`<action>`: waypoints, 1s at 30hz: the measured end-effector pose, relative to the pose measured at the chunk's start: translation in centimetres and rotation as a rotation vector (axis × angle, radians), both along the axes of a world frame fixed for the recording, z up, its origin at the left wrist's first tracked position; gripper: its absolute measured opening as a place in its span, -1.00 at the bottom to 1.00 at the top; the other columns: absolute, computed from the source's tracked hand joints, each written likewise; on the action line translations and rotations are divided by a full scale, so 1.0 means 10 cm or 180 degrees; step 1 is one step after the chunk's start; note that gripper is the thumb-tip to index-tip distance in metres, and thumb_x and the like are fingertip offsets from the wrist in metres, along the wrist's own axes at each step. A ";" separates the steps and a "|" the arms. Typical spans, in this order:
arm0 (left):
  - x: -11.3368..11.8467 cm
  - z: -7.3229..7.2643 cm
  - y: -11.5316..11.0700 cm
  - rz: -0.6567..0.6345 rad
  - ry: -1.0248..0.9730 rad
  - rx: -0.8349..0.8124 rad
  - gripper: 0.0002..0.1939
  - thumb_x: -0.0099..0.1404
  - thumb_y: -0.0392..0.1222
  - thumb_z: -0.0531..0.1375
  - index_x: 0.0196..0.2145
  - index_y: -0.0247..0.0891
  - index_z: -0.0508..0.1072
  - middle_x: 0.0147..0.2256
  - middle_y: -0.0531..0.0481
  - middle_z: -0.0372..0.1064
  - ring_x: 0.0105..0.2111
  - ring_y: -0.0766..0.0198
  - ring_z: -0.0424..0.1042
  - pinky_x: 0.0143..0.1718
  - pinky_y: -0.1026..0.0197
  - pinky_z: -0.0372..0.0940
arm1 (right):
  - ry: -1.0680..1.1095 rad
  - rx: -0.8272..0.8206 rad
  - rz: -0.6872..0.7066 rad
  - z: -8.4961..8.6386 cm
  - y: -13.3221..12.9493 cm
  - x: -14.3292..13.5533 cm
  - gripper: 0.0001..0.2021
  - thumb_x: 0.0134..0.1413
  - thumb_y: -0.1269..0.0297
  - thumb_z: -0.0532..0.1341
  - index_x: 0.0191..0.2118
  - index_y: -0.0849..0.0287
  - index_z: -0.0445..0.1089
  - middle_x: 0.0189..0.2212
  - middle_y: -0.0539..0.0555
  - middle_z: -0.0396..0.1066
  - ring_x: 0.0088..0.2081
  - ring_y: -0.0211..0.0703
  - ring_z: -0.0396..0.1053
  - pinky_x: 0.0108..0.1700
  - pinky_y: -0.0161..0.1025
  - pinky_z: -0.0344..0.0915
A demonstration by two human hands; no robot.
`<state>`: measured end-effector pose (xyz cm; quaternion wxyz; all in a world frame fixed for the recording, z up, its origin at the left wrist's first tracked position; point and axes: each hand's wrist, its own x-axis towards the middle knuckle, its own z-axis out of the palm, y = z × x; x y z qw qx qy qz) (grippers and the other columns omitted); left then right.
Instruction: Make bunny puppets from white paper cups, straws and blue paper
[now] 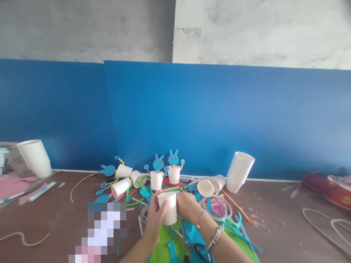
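My left hand (155,219) is wrapped round a white paper cup (168,210), which stands upright with its rim up. Against the cup's right side, near the rim, my right hand (188,206) is closed; anything in its fingers is hidden. Beyond the hands stand two cups with blue paper rabbit heads, one at left (156,180) and one at right (174,174), with small discs on bent straws. Scissors (201,252) with dark handles lie below my hands on green paper (161,243) with blue offcuts (192,230).
Several tipped-over cups with rabbit parts (122,187) lie at left. Stacked cups stand at far left (35,159) and right (240,171). Two cups (205,188) lie sideways right of centre near loose straws (242,212). A blue partition (219,120) closes the table's back. A white cable (315,223) curls at right.
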<state>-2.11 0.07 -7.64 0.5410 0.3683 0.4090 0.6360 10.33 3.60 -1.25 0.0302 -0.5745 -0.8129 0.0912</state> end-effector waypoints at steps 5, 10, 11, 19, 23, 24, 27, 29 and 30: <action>0.00 -0.08 0.02 -0.0161 -0.0483 -0.0001 -0.40 0.15 0.18 0.25 0.06 -0.17 0.36 0.15 -0.17 0.28 0.19 -0.07 0.19 0.07 0.07 0.26 | 0.0261 0.0111 -0.0105 -0.04 -0.04 0.03 -0.86 -0.06 0.44 0.19 -0.38 0.23 0.51 -0.30 0.29 0.55 -0.20 0.15 0.49 -0.31 -0.22 0.24; 0.03 -0.07 0.03 -0.0087 -0.0747 -0.0015 -0.41 0.15 0.22 0.20 0.03 -0.18 0.42 0.12 -0.12 0.33 0.21 -0.06 0.16 0.08 0.09 0.25 | 0.0825 0.0176 -0.0338 -0.18 -0.06 0.23 -0.86 -0.10 0.45 0.17 -0.40 0.25 0.48 -0.40 0.22 0.53 -0.31 0.04 0.45 -0.36 -0.24 0.17; 0.03 -0.05 0.03 -0.0078 -0.0727 -0.0010 -0.41 0.15 0.22 0.20 0.03 -0.18 0.43 0.11 -0.12 0.34 0.20 -0.05 0.18 0.08 0.09 0.25 | 0.0966 0.0160 -0.0333 -0.21 -0.06 0.27 -0.86 -0.12 0.47 0.16 -0.40 0.24 0.47 -0.42 0.19 0.53 -0.34 0.00 0.44 -0.37 -0.26 0.16; 0.02 -0.09 0.02 -0.0086 0.0388 0.0407 -0.30 -0.06 0.12 0.36 -0.01 -0.20 0.28 -0.14 -0.15 0.45 -0.20 0.01 0.47 -0.26 0.12 0.37 | 0.2276 -0.0265 0.0136 -0.22 0.04 0.53 -0.87 -0.11 0.43 0.15 -0.42 0.22 0.46 -0.53 -0.01 0.47 -0.46 -0.21 0.35 -0.41 -0.34 0.20; 0.08 -0.07 0.01 0.0103 0.0802 0.0400 -0.40 -0.07 -0.09 0.37 -0.08 -0.19 0.28 -0.17 -0.09 0.44 -0.21 0.06 0.46 -0.21 0.11 0.36 | 0.3136 -0.0180 -0.0151 -0.03 0.02 0.59 -0.86 0.01 0.27 0.10 -0.36 0.19 0.34 -0.51 0.01 0.44 -0.52 -0.23 0.34 -0.46 -0.31 0.26; 0.09 -0.05 0.00 0.0135 0.0832 0.0397 -0.43 -0.05 -0.11 0.35 -0.08 -0.19 0.28 -0.17 -0.09 0.44 -0.20 0.06 0.46 -0.19 0.10 0.36 | 0.3568 -0.0078 -0.0307 0.03 0.01 0.58 -0.86 0.02 0.23 0.11 -0.36 0.18 0.32 -0.50 0.02 0.45 -0.52 -0.22 0.35 -0.44 -0.29 0.28; 0.09 0.03 -0.04 0.0068 0.0847 0.0476 -0.48 0.05 -0.08 0.30 -0.05 -0.20 0.29 -0.11 -0.12 0.43 -0.15 0.04 0.45 -0.13 0.09 0.34 | 0.4776 0.0295 -0.0918 0.18 -0.07 0.56 -0.81 -0.04 0.16 0.22 -0.35 0.14 0.30 -0.50 0.01 0.46 -0.49 -0.20 0.38 -0.40 -0.27 0.33; 0.08 0.07 -0.06 -0.0017 0.0886 0.0580 -0.49 0.09 -0.06 0.28 -0.02 -0.21 0.28 -0.08 -0.13 0.42 -0.11 0.03 0.44 -0.08 0.09 0.33 | 0.5123 0.0540 -0.1234 0.25 -0.11 0.54 -0.79 -0.05 0.13 0.25 -0.33 0.12 0.29 -0.51 -0.02 0.45 -0.52 -0.21 0.37 -0.44 -0.28 0.32; 0.07 0.07 -0.07 -0.0048 0.0910 0.0626 -0.48 0.10 -0.05 0.28 -0.01 -0.21 0.28 -0.07 -0.14 0.42 -0.09 0.03 0.43 -0.07 0.09 0.32 | 0.5228 0.0662 -0.1322 0.27 -0.12 0.53 -0.78 -0.04 0.13 0.24 -0.31 0.11 0.28 -0.52 -0.04 0.44 -0.53 -0.23 0.36 -0.45 -0.30 0.31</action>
